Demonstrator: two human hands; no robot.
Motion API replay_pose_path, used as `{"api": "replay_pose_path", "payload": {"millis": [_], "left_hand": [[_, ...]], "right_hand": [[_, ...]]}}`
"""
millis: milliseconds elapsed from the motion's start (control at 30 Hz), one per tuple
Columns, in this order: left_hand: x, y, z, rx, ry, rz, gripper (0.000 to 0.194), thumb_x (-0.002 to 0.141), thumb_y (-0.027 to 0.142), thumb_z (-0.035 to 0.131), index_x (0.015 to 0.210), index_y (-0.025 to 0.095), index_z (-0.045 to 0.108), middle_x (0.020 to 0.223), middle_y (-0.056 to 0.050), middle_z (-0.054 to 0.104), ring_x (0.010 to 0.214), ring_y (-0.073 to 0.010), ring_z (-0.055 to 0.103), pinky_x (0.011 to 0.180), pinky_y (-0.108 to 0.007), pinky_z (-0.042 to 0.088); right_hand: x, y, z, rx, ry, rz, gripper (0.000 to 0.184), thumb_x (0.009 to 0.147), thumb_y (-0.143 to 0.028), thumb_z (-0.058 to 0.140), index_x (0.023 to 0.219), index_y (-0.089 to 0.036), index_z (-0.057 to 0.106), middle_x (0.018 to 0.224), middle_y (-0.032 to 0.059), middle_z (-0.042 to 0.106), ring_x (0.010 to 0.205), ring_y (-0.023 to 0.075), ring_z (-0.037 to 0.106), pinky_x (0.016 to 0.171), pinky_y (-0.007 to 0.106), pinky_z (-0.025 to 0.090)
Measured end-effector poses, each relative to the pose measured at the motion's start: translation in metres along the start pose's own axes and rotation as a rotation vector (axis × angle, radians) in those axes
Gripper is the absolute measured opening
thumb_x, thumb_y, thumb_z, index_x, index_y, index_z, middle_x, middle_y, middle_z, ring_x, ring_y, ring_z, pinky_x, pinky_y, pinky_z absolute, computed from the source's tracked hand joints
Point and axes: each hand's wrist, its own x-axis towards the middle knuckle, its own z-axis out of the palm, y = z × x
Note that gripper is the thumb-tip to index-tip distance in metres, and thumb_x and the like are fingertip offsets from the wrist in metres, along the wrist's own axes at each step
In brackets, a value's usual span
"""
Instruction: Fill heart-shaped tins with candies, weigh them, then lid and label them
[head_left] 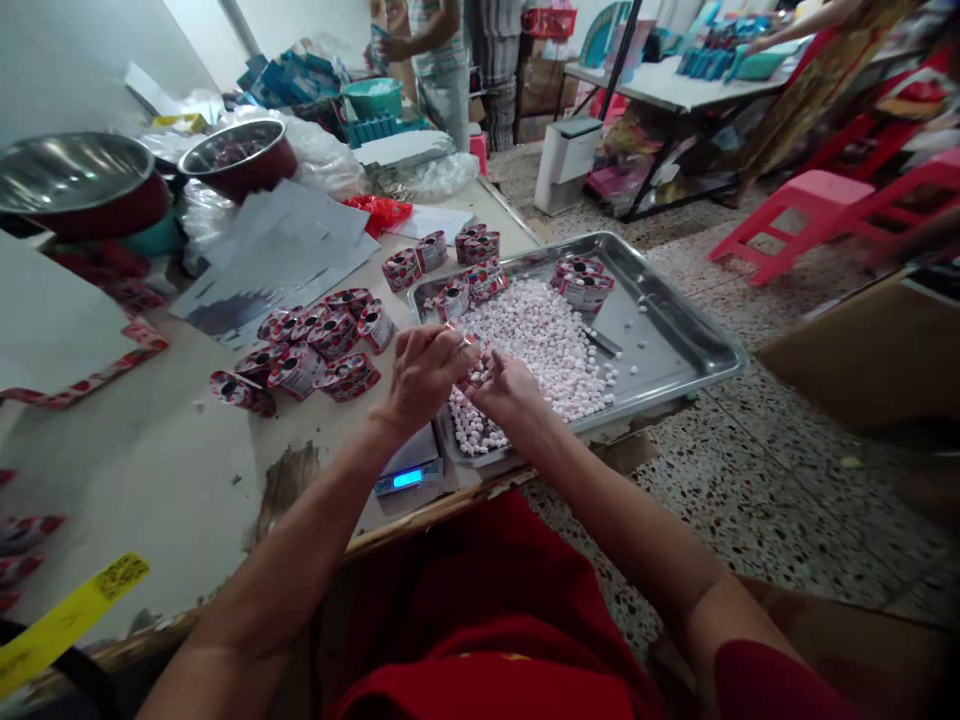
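Note:
A metal tray (660,345) holds a loose heap of small white pellets (540,340). Over its near left part, my left hand (424,375) is closed on a small red printed packet (472,342), mostly covered by the fingers. My right hand (514,390) meets it there, fingers curled around some white pellets. Several similar open-topped red packets (330,335) stand grouped on the table to the left, and others (581,285) sit inside the tray. Below my left hand, a small scale (409,480) with a lit blue display lies partly hidden by the wrist.
Steel bowls (236,155) and grey sheets (285,250) occupy the table's far left. A red bag (379,212) lies behind the packets. Beyond the tray are the speckled floor, a pink stool (799,215) and another table (675,90). Two other people are in the background.

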Motion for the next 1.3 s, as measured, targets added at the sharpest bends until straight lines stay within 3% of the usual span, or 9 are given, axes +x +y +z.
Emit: {"api": "replay_pose_path", "payload": {"millis": [133, 267, 433, 567, 667, 800, 933, 1100, 1300], "left_hand": [[-0.007, 0.004, 0.011, 0.066, 0.109, -0.073, 0.017, 0.096, 0.021, 0.072, 0.107, 0.032, 0.08, 0.114, -0.007, 0.076, 0.115, -0.0289, 0.062, 0.097, -0.047, 0.044], [-0.012, 0.007, 0.017, -0.038, 0.219, -0.378, 0.023, 0.086, 0.019, 0.079, 0.107, 0.028, 0.076, 0.107, -0.006, 0.074, 0.106, -0.0275, 0.064, 0.097, -0.044, 0.049], [-0.046, 0.002, -0.01, -0.35, 0.306, -0.667, 0.036, 0.078, 0.025, 0.086, 0.109, 0.022, 0.068, 0.107, -0.004, 0.073, 0.099, -0.022, 0.068, 0.094, -0.036, 0.055], [-0.092, 0.005, -0.039, -0.535, 0.201, -0.848, 0.044, 0.075, 0.032, 0.092, 0.112, 0.024, 0.07, 0.109, -0.002, 0.075, 0.097, -0.0211, 0.072, 0.09, -0.034, 0.058], [-0.117, 0.009, -0.041, -0.56, 0.104, -0.954, 0.045, 0.072, 0.034, 0.096, 0.11, 0.026, 0.073, 0.106, -0.003, 0.077, 0.095, -0.0232, 0.073, 0.09, -0.037, 0.059], [-0.134, 0.01, -0.048, -0.536, 0.144, -0.93, 0.058, 0.07, 0.027, 0.097, 0.123, 0.027, 0.073, 0.119, -0.004, 0.078, 0.106, -0.0237, 0.072, 0.1, -0.041, 0.055], [-0.151, 0.008, -0.082, -0.486, 0.24, -0.944, 0.05, 0.08, 0.031, 0.09, 0.126, 0.026, 0.071, 0.114, -0.005, 0.078, 0.104, -0.0226, 0.073, 0.096, -0.04, 0.055], [-0.17, -0.004, -0.118, -0.38, 0.378, -1.058, 0.042, 0.084, 0.031, 0.083, 0.124, 0.026, 0.071, 0.11, -0.004, 0.078, 0.1, -0.0208, 0.073, 0.095, -0.039, 0.057], [-0.161, -0.009, -0.128, -0.321, 0.422, -0.991, 0.046, 0.082, 0.021, 0.085, 0.125, 0.027, 0.069, 0.102, -0.001, 0.077, 0.097, -0.021, 0.073, 0.099, -0.043, 0.057]], "right_hand": [[-0.003, -0.005, 0.006, 0.157, 0.123, 0.051, 0.021, 0.104, -0.014, 0.041, 0.093, -0.022, 0.058, 0.072, 0.0003, 0.065, 0.062, 0.0148, 0.062, 0.057, 0.025, 0.058], [-0.013, -0.011, 0.011, 0.128, 0.179, 0.115, 0.019, 0.102, -0.011, 0.043, 0.101, -0.021, 0.06, 0.079, 0.0032, 0.068, 0.07, 0.0154, 0.068, 0.058, 0.025, 0.063], [-0.025, -0.019, -0.002, -0.05, 0.145, 0.119, 0.023, 0.093, 0.001, 0.054, 0.102, -0.019, 0.062, 0.082, 0.0039, 0.067, 0.067, 0.0126, 0.067, 0.054, 0.017, 0.06], [-0.027, -0.038, -0.016, -0.347, 0.005, 0.04, 0.026, 0.086, 0.004, 0.061, 0.101, -0.017, 0.066, 0.079, 0.0037, 0.07, 0.056, 0.0081, 0.058, 0.043, 0.01, 0.047], [-0.025, -0.054, -0.018, -0.515, -0.037, 0.007, 0.021, 0.086, -0.001, 0.065, 0.1, -0.017, 0.067, 0.08, 0.0041, 0.07, 0.054, 0.0073, 0.052, 0.042, 0.011, 0.044], [-0.027, -0.066, -0.007, -0.571, 0.032, 0.145, 0.02, 0.083, 0.001, 0.06, 0.092, -0.017, 0.063, 0.081, 0.0043, 0.067, 0.054, 0.0069, 0.049, 0.046, 0.013, 0.049], [-0.033, -0.065, 0.005, -0.665, -0.03, 0.212, 0.025, 0.08, 0.004, 0.057, 0.089, -0.018, 0.061, 0.077, -0.0002, 0.06, 0.049, 0.005, 0.038, 0.038, 0.01, 0.038], [-0.026, -0.055, 0.017, -0.852, -0.05, 0.149, 0.008, 0.092, -0.014, 0.07, 0.093, -0.019, 0.064, 0.071, -0.0021, 0.057, 0.046, 0.0045, 0.034, 0.035, 0.012, 0.029], [-0.015, -0.039, 0.033, -0.946, -0.071, 0.17, 0.005, 0.092, -0.017, 0.069, 0.096, -0.021, 0.067, 0.074, 0.0011, 0.061, 0.055, 0.0101, 0.05, 0.045, 0.02, 0.046]]}}
